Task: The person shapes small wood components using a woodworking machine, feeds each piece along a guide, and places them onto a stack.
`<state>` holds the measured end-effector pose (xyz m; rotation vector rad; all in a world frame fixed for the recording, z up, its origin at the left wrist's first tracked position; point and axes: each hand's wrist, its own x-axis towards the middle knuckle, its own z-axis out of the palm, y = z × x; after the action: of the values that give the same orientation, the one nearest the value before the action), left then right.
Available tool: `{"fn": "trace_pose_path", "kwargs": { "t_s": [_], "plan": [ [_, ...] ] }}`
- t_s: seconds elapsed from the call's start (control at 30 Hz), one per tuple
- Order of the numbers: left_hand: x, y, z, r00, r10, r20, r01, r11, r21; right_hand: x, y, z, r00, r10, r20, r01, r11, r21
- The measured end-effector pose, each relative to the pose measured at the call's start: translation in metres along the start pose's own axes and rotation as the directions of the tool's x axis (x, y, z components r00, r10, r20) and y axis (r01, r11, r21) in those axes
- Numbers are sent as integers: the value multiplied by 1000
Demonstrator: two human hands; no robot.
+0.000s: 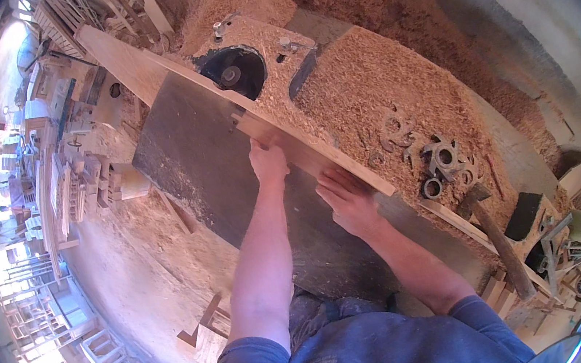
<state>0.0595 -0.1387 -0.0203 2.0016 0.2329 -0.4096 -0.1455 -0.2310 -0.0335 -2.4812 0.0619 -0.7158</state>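
Note:
A narrow wooden board (305, 156) lies against a long wooden fence (355, 171) on a dark machine table (205, 145). My left hand (270, 163) is closed on the board's near side, close to its far-left end, with some fingertips hidden. Farther right along the same board, my right hand (347, 202) holds it with fingers laid over the wood. Behind the fence, a round dark opening (239, 71) with a spindle in its middle sits in a shavings-dusted housing (264, 34).
Shavings (373, 82) cover the surface behind the fence, with several metal cutter heads and rings (441, 156) on them. A hammer (500, 242) lies at right, near assorted tools. Stacked timber (89, 182) stands left, and a wood scrap (207, 328) lies low left.

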Motion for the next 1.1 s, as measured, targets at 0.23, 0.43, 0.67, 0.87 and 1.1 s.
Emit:
{"fn": "trace_pose_path", "kwargs": {
  "t_s": [0.23,0.43,0.67,0.87,1.1],
  "plan": [
    [7,19,-6,999,-41,23,43,995,-86,17,0,16,1000,-20,13,20,999,-42],
    [31,15,-15,1000,14,14,-13,997,-73,33,-6,25,1000,-26,13,27,999,-46],
    [53,27,-25,999,26,37,-22,995,-95,54,-4,46,1000,-18,12,19,998,-54],
    [85,22,-36,998,58,9,-57,995,-87,65,-3,69,991,4,136,16,989,-147],
    [135,20,-60,994,78,-82,-75,996,45,97,-1,109,995,-31,90,34,999,-32]
  ]
}}
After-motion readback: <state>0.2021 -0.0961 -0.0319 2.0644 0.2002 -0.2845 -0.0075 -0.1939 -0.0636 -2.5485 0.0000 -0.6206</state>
